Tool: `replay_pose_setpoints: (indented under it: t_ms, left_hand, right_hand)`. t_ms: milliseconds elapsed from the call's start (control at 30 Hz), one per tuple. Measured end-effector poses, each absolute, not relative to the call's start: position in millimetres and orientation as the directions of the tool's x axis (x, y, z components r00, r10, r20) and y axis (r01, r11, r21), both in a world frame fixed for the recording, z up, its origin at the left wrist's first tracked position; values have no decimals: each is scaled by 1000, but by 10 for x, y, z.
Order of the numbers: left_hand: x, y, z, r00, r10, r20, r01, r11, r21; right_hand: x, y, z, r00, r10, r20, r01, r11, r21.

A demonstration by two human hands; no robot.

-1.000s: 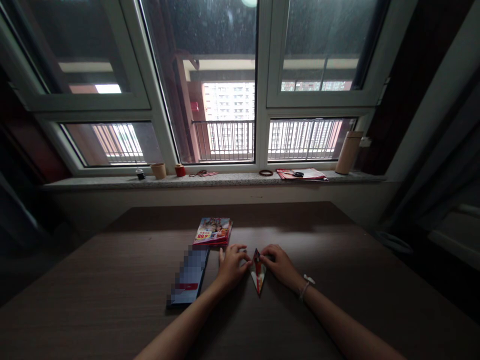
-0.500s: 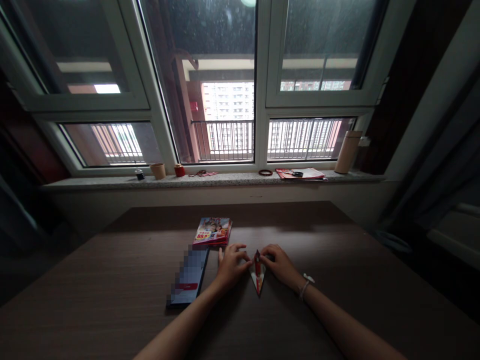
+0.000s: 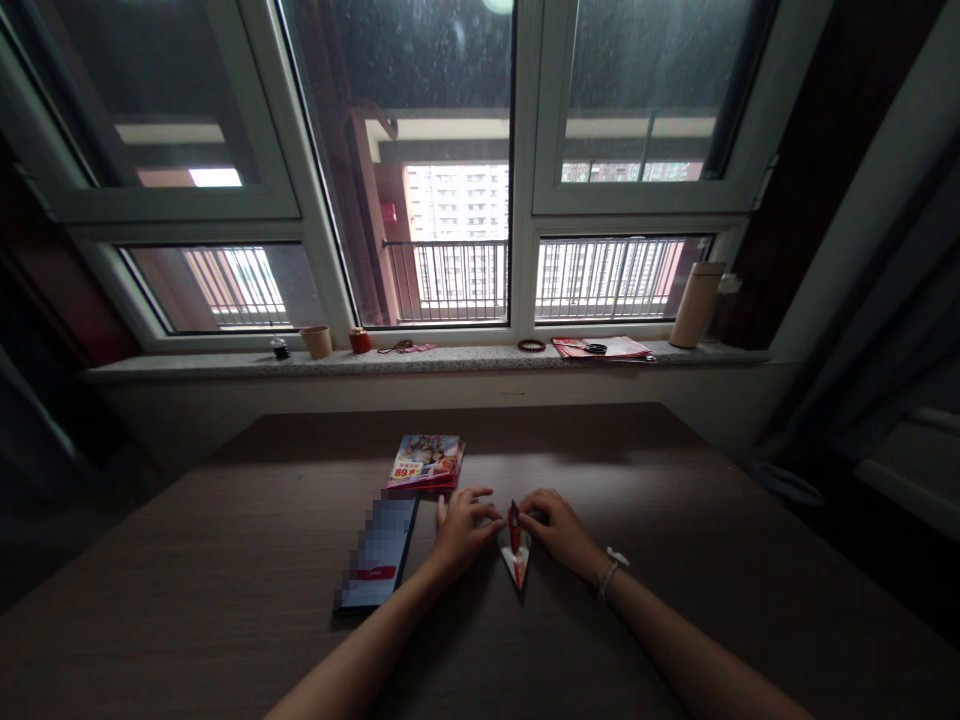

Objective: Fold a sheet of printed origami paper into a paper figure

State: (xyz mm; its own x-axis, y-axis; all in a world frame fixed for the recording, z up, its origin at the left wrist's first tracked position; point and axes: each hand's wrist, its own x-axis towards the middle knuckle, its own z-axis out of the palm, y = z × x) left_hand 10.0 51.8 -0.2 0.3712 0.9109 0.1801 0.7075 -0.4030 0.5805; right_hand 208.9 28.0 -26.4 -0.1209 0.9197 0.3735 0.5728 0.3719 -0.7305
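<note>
Between my hands a small folded paper point(image 3: 516, 560) lies on the table, pointed toward me, with a narrow red flap standing up at its upper part. My left hand point(image 3: 466, 525) is at its left side, thumb and forefinger pinched at the paper's edge while the other fingers are loosely curled. From the right, my right hand point(image 3: 556, 525) pinches the paper near the raised flap. A loose bracelet point(image 3: 611, 572) hangs on my right wrist.
Left of my left hand lies a phone point(image 3: 381, 550), partly pixelated. Behind it sits a stack of printed leaflets point(image 3: 426, 462). The windowsill point(image 3: 465, 358) carries a paper cup point(image 3: 316, 342), a tan flask point(image 3: 696, 305), a beaded bracelet point(image 3: 532, 345) and scissors point(image 3: 595, 348) on papers.
The folded paper's lower tip has shifted very slightly to the right, and its upright red flap leans a little differently. Both hands stay almost in place.
</note>
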Motion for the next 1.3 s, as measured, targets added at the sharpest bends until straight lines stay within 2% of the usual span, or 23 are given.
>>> replay_pose_setpoints:
  t_ms: [367,900,1300]
  left_hand:
    - [126,502,-9,356,910,212,711,-411,571]
    - [92,527,1,358,913,193,674,-397,623]
    - [106,508,20,347,921,175,694,-378,613]
  right_hand:
    - [2080,269,-272,-148,920,363,586,378,-717]
    - [2085,264,-259,-154,921,359,590,377,-714]
    - [2074,243,-248,-169,916,364,591,390,-706]
